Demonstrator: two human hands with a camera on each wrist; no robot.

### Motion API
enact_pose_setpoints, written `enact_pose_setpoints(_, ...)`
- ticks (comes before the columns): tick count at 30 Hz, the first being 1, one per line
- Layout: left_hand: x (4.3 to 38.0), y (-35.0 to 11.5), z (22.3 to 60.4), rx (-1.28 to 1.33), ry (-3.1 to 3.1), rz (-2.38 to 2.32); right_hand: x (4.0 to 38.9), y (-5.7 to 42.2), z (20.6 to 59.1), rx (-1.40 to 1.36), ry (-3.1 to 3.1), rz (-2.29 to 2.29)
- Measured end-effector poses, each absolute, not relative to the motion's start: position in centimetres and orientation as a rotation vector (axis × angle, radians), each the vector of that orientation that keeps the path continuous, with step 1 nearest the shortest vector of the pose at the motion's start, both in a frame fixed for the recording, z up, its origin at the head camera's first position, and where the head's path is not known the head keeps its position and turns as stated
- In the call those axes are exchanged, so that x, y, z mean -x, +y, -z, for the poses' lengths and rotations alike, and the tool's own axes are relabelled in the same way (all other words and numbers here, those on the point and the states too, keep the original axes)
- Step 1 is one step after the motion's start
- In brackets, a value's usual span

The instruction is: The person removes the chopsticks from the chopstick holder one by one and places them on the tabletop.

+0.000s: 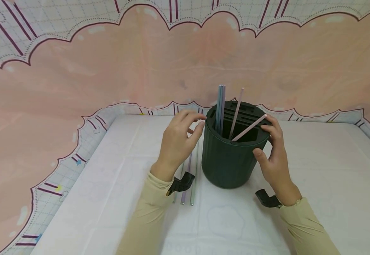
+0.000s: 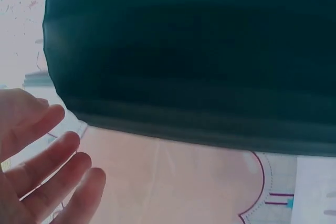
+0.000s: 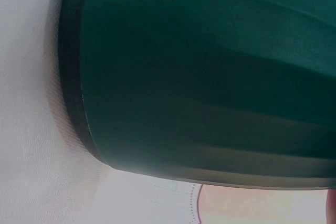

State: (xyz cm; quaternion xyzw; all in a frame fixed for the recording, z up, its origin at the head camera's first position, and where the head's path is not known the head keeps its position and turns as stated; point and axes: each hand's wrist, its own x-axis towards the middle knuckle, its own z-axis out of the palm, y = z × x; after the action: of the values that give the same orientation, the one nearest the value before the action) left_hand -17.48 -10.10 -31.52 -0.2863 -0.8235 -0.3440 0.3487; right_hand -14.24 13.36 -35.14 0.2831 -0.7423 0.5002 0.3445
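Note:
A dark green round pen holder point(image 1: 232, 163) with a slotted top stands upright on the white table. Inside its front opening, a bundle of thin blue and purple sticks point(image 1: 220, 109) stands at the left. A pink stick point(image 1: 237, 111) rises near the middle, and another pink stick point(image 1: 249, 128) leans right onto the rim. My right hand point(image 1: 274, 159) grips the holder's right side, fingers at the rim and thumb on the front wall. Beside the left rim hovers my left hand point(image 1: 181, 141), its fingers loosely bent and holding nothing; the left wrist view shows these fingers point(image 2: 52, 177) apart from the holder.
Several thin pastel sticks point(image 1: 192, 191) lie lengthwise on the table point(image 1: 115, 205), left of the holder and partly behind my left forearm. A peach and white patterned cloth point(image 1: 140, 67) hangs behind the table and along its left side. Each wrist carries a black camera mount point(image 1: 181, 183).

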Motion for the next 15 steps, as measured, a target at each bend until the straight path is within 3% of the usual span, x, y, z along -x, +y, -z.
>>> enact_pose_setpoints(15, 15.9, -7.0, 30.7, 0.938, -2.110, 0.802, 14.4, 13.5, 34.9, -0.738, -1.943, -1.287)
